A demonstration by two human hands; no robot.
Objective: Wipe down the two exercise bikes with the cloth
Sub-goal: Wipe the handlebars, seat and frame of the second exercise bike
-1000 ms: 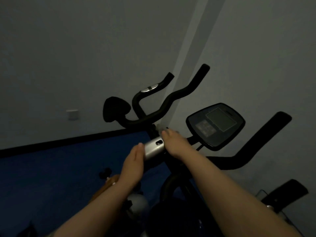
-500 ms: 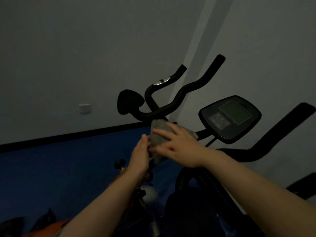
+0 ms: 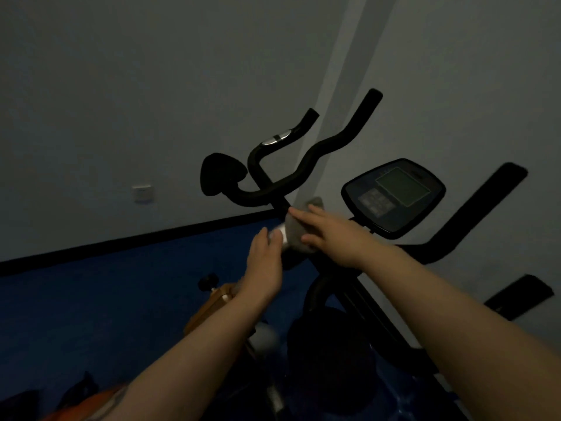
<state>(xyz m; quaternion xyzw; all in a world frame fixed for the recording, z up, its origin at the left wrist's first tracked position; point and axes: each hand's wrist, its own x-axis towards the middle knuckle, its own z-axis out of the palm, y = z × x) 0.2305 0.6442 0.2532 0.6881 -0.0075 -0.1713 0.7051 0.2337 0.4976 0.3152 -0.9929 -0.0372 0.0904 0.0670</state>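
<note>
Fingers [image 3: 299, 214] of your right hand [image 3: 331, 235] press flat on the cloth [image 3: 296, 233], left hand [image 3: 265, 259] relaxed beside it; unpinched, the cloth could slip off the silver bar [image 3: 278, 235].

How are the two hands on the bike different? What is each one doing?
The right hand lies flat on the grey cloth, fingers spread, pressing it against the silver part of the bike; the left hand has no cloth and touches the silver part bare. The right hand reaches in from the right, nearer the display console; the left hand comes up from below, fingers together. Both hands meet at the same spot under the black handlebars.
</note>
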